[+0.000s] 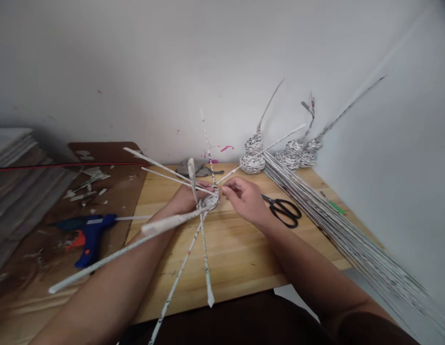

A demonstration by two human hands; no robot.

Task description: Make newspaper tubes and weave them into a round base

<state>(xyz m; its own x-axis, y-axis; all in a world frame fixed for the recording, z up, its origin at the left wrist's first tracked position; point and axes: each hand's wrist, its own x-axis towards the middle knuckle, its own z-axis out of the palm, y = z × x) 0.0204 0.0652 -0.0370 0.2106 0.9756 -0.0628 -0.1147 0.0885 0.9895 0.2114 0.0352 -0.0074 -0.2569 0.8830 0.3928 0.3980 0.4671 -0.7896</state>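
Observation:
A small round woven piece of rolled newspaper is held up over the table, with several long paper tubes sticking out from it in all directions. My left hand is closed around its far side, and the tubes and weave partly cover the fingers. At the right edge of the weave, my right hand has thumb and index finger pinched together; what lies between the fingertips is too small to make out. One tube slants up to the right above the right hand.
Black-handled scissors lie right of my right hand. Beyond them is a long bundle of paper tubes. Woven gourd shapes stand against the wall. On the left, a blue glue gun rests on brown cardboard near paper scraps and a paper stack.

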